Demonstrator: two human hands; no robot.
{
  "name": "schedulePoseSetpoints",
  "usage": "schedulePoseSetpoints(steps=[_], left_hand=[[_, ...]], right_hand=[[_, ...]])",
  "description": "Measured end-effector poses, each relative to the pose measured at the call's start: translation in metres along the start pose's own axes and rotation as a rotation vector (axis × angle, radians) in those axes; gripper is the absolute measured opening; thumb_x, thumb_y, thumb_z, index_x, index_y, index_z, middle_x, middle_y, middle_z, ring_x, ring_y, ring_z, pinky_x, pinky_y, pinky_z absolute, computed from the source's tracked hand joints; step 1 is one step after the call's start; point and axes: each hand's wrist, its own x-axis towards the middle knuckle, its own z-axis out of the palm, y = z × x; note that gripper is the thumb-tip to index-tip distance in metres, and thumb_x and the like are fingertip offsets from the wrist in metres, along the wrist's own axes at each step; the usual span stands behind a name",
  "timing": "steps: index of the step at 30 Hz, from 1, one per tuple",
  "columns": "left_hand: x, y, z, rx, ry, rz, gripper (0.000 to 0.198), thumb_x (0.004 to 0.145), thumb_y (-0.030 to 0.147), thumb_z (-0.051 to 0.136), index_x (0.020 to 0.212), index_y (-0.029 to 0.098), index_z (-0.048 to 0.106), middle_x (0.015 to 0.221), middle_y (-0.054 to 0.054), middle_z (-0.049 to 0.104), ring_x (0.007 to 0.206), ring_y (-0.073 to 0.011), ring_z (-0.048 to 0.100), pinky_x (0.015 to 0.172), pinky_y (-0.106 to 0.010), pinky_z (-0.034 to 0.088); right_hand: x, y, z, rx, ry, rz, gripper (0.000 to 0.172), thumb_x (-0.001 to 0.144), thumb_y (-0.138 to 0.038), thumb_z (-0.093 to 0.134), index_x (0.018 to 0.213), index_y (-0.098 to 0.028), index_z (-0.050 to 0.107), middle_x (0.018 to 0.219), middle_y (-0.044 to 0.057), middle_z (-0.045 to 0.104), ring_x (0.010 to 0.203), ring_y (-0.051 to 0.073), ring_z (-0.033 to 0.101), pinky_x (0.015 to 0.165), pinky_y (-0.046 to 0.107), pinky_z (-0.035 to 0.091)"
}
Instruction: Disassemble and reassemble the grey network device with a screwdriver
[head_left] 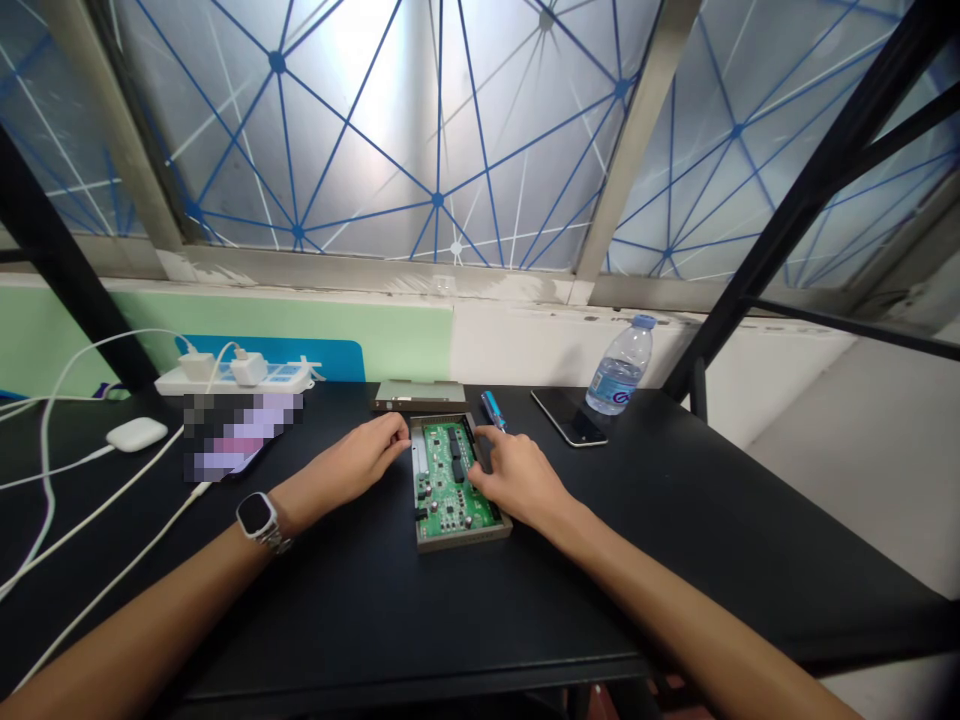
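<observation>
A green circuit board (444, 455) lies in an open, shallow metal case (461, 540) on the black desk. My left hand (375, 448) is at the case's upper left edge, fingers curled together; whether they pinch anything is hidden. Over the right side of the case is my right hand (521, 475), index finger and thumb apart. Its thumb tip is over the board and its index finger reaches the right wall. A blue-handled screwdriver (493, 410) lies just beyond the right hand. Behind the case rests a flat metal cover (420, 394).
To the right are a dark-screened phone (568, 416) and a water bottle (619, 370). On the left are a blurred-out phone (240, 440), a white earbud case (136, 434), and a power strip (172, 381) with white cables trailing across the desk (360, 620). Black metal posts flank it.
</observation>
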Motion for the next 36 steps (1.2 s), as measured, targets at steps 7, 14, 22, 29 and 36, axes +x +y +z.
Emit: schedulePoseSetpoints(steps=[7, 14, 22, 29, 36], left_hand=[[-0.002, 0.009, 0.003, -0.024, 0.012, -0.02, 0.026, 0.103, 0.041, 0.027, 0.093, 0.023, 0.043, 0.086, -0.003, 0.056, 0.074, -0.0205, 0.056, 0.071, -0.035, 0.041], [-0.002, 0.011, 0.004, 0.007, 0.017, -0.035, 0.027, 0.103, 0.041, 0.025, 0.089, 0.023, 0.039, 0.083, -0.003, 0.054, 0.071, -0.0203, 0.054, 0.068, -0.035, 0.039], [-0.001, 0.014, 0.004, -0.01, 0.02, -0.049, 0.027, 0.104, 0.04, 0.024, 0.086, 0.023, 0.036, 0.077, 0.0, 0.05, 0.067, -0.0192, 0.051, 0.066, -0.034, 0.036], [0.001, 0.015, 0.009, -0.08, 0.083, -0.064, 0.031, 0.103, 0.042, 0.024, 0.08, 0.023, 0.034, 0.07, 0.002, 0.046, 0.062, -0.0167, 0.047, 0.063, -0.032, 0.035], [0.001, 0.021, 0.009, -0.129, 0.104, -0.085, 0.034, 0.103, 0.043, 0.026, 0.076, 0.023, 0.035, 0.065, 0.003, 0.045, 0.06, -0.0156, 0.047, 0.06, -0.031, 0.033]], right_hand=[[-0.001, 0.0, -0.001, -0.058, -0.008, -0.003, 0.053, 0.078, -0.035, 0.057, 0.129, -0.023, 0.059, 0.082, 0.007, 0.071, 0.074, 0.025, 0.066, 0.06, 0.03, 0.035], [-0.009, -0.004, -0.012, -0.126, -0.078, -0.047, 0.062, 0.075, -0.035, 0.058, 0.135, -0.021, 0.053, 0.08, 0.007, 0.071, 0.073, 0.026, 0.066, 0.059, 0.031, 0.032], [-0.013, -0.009, -0.017, -0.165, -0.112, -0.059, 0.06, 0.074, -0.033, 0.057, 0.133, -0.022, 0.055, 0.078, 0.005, 0.072, 0.072, 0.026, 0.067, 0.057, 0.031, 0.029], [-0.013, -0.009, -0.014, -0.131, -0.11, -0.055, 0.062, 0.074, -0.031, 0.057, 0.135, -0.023, 0.054, 0.078, 0.005, 0.072, 0.075, 0.027, 0.069, 0.059, 0.031, 0.031], [-0.015, -0.015, -0.008, -0.14, -0.095, -0.042, 0.059, 0.076, -0.033, 0.057, 0.134, -0.024, 0.054, 0.083, 0.006, 0.074, 0.077, 0.028, 0.07, 0.06, 0.031, 0.034]])
